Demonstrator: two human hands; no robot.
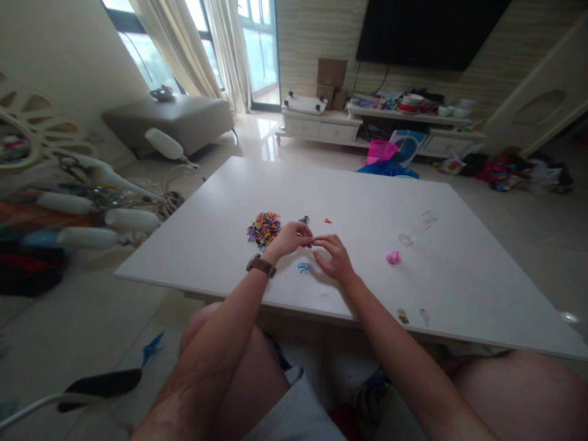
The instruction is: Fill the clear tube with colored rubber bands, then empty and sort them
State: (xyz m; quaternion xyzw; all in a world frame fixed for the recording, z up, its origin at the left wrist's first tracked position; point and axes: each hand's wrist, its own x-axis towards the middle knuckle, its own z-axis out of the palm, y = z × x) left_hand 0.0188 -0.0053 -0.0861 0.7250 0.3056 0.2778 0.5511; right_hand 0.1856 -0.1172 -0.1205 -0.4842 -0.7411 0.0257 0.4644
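Note:
On the white table [367, 202], my left hand [292, 239], with a brown-strapped watch at the wrist, is closed in a pinch. A small dark thing shows at its fingertips, too small to make out. My right hand [335, 258] meets it with the fingers stretched forward, the tips touching the left fingertips, and the thumb apart below. Left of my hands lies a heap of small multicoloured bands [264, 228]. Some blue bands [304, 267] rest just below my hands, black ones [304, 219] just beyond, and a red band [327, 221] a little farther right.
To the right are a pink rounded object [394, 258], a clear ring-like piece [406, 239] and a clear container [429, 218]. Near the front edge lie a small yellow-and-dark piece [403, 316] and a clear piece [424, 316]. A lamp with white shades [164, 144] stands left.

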